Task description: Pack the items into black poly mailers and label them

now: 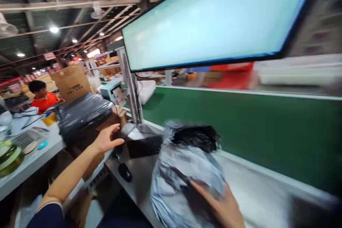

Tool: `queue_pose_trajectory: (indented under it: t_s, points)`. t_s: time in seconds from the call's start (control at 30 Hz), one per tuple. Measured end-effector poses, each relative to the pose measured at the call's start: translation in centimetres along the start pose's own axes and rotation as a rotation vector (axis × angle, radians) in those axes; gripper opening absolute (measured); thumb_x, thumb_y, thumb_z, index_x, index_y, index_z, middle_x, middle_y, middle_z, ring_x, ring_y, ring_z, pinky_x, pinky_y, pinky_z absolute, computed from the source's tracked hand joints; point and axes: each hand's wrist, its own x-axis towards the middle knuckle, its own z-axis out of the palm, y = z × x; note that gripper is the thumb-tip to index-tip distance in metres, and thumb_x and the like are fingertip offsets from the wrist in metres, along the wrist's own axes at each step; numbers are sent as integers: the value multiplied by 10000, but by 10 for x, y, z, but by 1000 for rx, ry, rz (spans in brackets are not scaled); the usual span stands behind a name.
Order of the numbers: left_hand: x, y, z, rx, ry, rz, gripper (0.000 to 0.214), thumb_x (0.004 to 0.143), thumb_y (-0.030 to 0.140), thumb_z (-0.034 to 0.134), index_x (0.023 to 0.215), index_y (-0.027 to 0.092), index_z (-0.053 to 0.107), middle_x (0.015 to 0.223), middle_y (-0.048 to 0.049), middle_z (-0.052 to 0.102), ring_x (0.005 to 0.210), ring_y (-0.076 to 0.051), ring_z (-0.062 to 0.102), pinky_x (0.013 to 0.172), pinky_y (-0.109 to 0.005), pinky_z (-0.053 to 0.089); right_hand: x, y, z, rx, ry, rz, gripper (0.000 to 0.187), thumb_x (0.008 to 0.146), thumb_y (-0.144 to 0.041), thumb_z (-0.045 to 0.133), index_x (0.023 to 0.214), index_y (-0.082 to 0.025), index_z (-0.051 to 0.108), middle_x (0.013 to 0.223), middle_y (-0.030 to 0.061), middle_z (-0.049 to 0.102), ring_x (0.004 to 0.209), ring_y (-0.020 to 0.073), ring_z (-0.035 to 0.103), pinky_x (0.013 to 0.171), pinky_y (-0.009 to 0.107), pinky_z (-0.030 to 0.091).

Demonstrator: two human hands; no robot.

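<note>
My left hand reaches forward with thumb and fingers spread, holding nothing. It is nearest to the black keyboard and a large package wrapped in black plastic. My right hand grips the near right side of a bulky grey-white plastic bag with a dark top. Motion blurs the bag, and its contents are hidden. It stands over the grey worktop, beside a black computer mouse.
A large monitor hangs over a green conveyor belt running along the far side. A pale blue label printer stands beyond the monitor post. At left, a person in red is near a cardboard box and white table.
</note>
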Motion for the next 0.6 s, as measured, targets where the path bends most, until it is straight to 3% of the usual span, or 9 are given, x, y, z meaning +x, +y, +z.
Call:
queue_pose_trajectory:
  t_s: [0.03,0.1,0.17,0.23,0.33,0.37,0.43,0.5,0.6]
  points:
    - [5,0,34,-142,-90,-85,1097,754,589,799,1619,101,333,1569,-212,441,1437,-321,468,1157,-466,414,-5,-1,8,92,-2,1,986,484,-743,803,1207,-127,539,1187,195,639,1152,415,604,1100,619,449]
    - [12,2,96,-434,-232,-195,1319,600,589,880,1636,73,248,1618,-264,331,1491,-384,376,1178,-508,368,-12,-2,23,172,-27,-99,937,563,-718,806,1228,-131,505,1239,193,614,1199,387,594,1129,597,434]
    - [15,5,143,-695,-288,-182,1200,592,579,890,1550,58,388,1535,-269,453,1399,-377,481,1139,-474,400,-15,0,30,224,-122,-182,919,669,-669,804,1324,-147,426,1329,203,572,1260,355,581,1150,578,425]
    - [15,9,170,-869,-255,-145,894,675,541,873,1354,51,561,1311,-216,640,1152,-283,629,1013,-383,472,-20,3,26,204,-181,-245,1028,749,-654,781,1488,-159,267,1482,243,455,1368,344,516,1182,583,389]
    - [14,10,185,-1001,-150,-200,632,720,446,874,1157,57,634,1080,-124,703,907,-169,619,870,-290,474,-36,-10,-2,19,-18,-476,1168,845,-585,762,1644,-224,-10,1630,262,248,1494,356,372,1168,632,375]
    - [14,9,186,-1025,-134,-222,604,713,432,880,1120,57,642,1042,-108,701,884,-157,606,854,-279,466,-43,-22,-13,-74,78,-629,1121,867,-515,772,1661,-248,25,1639,240,254,1510,350,346,1165,623,383]
    - [14,9,188,-1028,-135,-232,562,707,421,882,1071,56,659,982,-84,691,853,-143,581,828,-263,453,-54,-56,-31,-274,198,-1005,816,890,-328,783,1581,-243,357,1583,162,404,1523,293,329,1237,533,319]
    - [15,11,186,-1009,-169,-203,516,724,422,866,1030,55,672,925,-68,673,819,-134,557,790,-250,441,-58,-94,-34,-445,46,-1268,490,930,-232,732,1388,-217,558,1413,74,601,1457,197,427,1280,398,255]
    - [12,19,178,-983,-239,-85,429,780,389,819,1016,56,686,922,-71,658,845,-144,549,794,-250,442,-45,-136,-15,-692,-337,-1256,471,930,-260,718,1384,-219,598,1472,39,576,1456,239,442,1282,477,240]
